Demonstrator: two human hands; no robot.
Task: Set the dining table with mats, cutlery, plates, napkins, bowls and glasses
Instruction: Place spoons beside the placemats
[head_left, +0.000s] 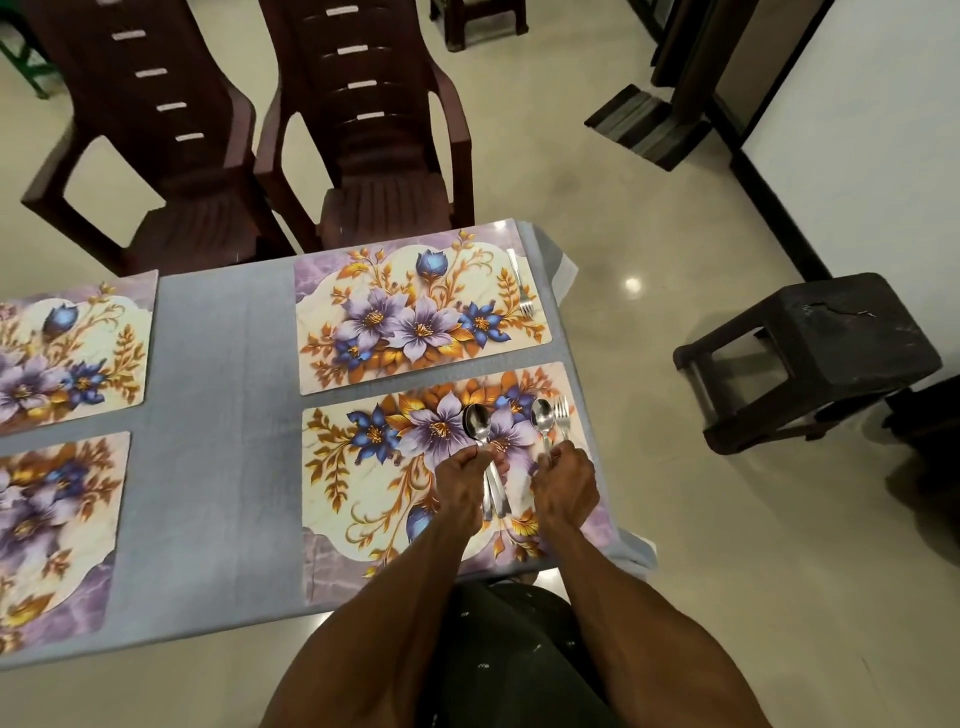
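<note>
Left hand (464, 480) grips shiny steel spoons (479, 423); right hand (563, 483) grips steel spoon and fork (550, 418) above near floral rectangular mat (363, 499)

Left mats (62, 353) cropped by frame edge

Two dark brown plastic chairs (249, 130) stand beyond the table; a dark stool (810, 358) stands right.

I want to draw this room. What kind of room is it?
Probably a dining room in a home: a table with flowery placemats, brown plastic chairs pulled close, and spoons and forks being laid out.
</note>
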